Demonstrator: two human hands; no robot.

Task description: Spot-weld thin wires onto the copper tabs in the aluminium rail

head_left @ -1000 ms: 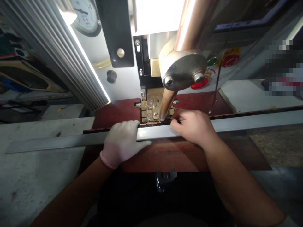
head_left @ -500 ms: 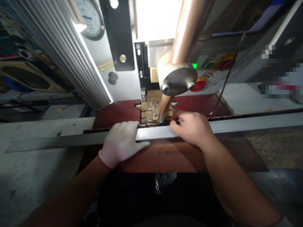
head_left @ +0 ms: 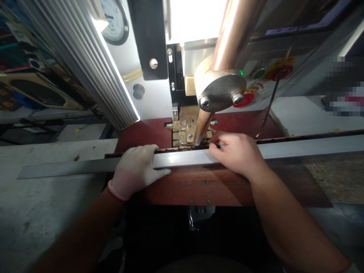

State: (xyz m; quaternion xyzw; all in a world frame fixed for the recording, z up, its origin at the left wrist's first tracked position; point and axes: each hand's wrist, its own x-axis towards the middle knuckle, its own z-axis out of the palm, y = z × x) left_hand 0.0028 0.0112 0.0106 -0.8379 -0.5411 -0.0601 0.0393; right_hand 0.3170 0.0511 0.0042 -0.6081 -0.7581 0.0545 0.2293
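Note:
A long flat silver metal bar [head_left: 179,159] lies across the dark red work plate [head_left: 170,185], a dark strip running along its far edge. My left hand [head_left: 136,165], in a white and pink glove, grips the bar left of the middle, thumb on the near side and fingers over the top. My bare right hand [head_left: 236,151] rests at the bar right of the copper rod's tip, thumb and forefinger pinched together. What they pinch is too small to make out. The slanting copper rod [head_left: 201,127] comes down between the hands, close to the bar's far edge.
Behind the bar stands a brass fixture block [head_left: 186,131] with screws. A round metal clamp [head_left: 222,91] holds the copper rod above it. A ribbed metal housing [head_left: 82,60] and a pressure gauge [head_left: 113,21] are at upper left. Red stop buttons [head_left: 246,99] sit behind right.
My left hand has slid a little to the left along the bar. My right hand keeps its pinch beside the copper rod. The view has shifted slightly.

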